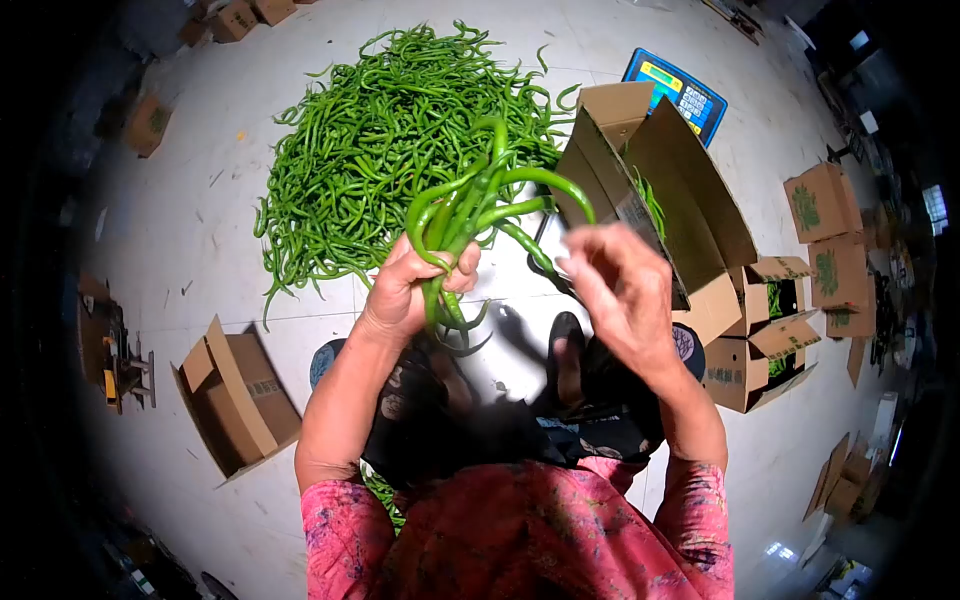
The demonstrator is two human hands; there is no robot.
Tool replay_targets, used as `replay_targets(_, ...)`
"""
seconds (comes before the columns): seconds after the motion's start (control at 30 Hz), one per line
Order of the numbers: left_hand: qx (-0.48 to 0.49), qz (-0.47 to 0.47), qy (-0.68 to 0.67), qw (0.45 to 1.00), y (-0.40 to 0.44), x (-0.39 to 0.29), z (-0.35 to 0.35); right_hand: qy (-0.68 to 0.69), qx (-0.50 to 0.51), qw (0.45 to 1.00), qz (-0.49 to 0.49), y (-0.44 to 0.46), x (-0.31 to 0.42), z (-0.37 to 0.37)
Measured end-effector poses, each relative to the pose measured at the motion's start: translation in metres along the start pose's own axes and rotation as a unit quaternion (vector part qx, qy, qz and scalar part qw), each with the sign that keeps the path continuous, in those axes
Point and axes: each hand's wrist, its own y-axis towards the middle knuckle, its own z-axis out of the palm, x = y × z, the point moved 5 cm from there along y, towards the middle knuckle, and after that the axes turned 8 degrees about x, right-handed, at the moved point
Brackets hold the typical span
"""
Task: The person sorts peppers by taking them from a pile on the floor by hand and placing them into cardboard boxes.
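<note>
A bunch of long green peppers (462, 215) stands up out of my left hand (408, 285), whose fingers are wrapped round its lower part. My right hand (622, 290) is raised just right of the bunch, near the pepper tips, with its fingers bent and partly blurred; whether it pinches anything is not clear. Beyond the bunch, a large heap of green peppers (370, 150) lies on the floor. To the right stands an open cardboard box (690, 190) with some peppers inside.
A blue scale display (680, 95) is behind the open box. Smaller boxes with peppers (735, 370) stand at the right, and closed boxes (822, 205) beyond them. An open carton (235, 400) lies at the left. My feet are below my hands.
</note>
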Motion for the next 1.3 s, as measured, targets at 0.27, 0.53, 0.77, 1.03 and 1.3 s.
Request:
replay_targets(0.27,0.068,-0.048,-0.005,0.997,0.006,0.01,0.009,-0.072,0.019,0.994,-0.075,0.031,-0.024,0.01)
replay_targets(0.53,-0.015,-0.029,0.007,0.999,0.007,0.006,-0.007,0.158,0.061,0.977,0.129,0.02,-0.055,-0.019)
replay_targets(0.77,-0.016,-0.036,0.066,0.997,0.009,0.009,-0.001,0.289,0.065,0.931,0.213,-0.001,-0.086,-0.045)
replay_targets(1.03,-0.107,-0.039,0.129,0.985,0.01,0.018,-0.013,-0.037,0.106,0.989,0.092,-0.011,-0.051,-0.045)
replay_targets(1.3,-0.083,0.005,0.099,0.992,0.008,0.007,-0.001,-0.064,-0.106,0.992,0.012,-0.026,-0.046,-0.068)
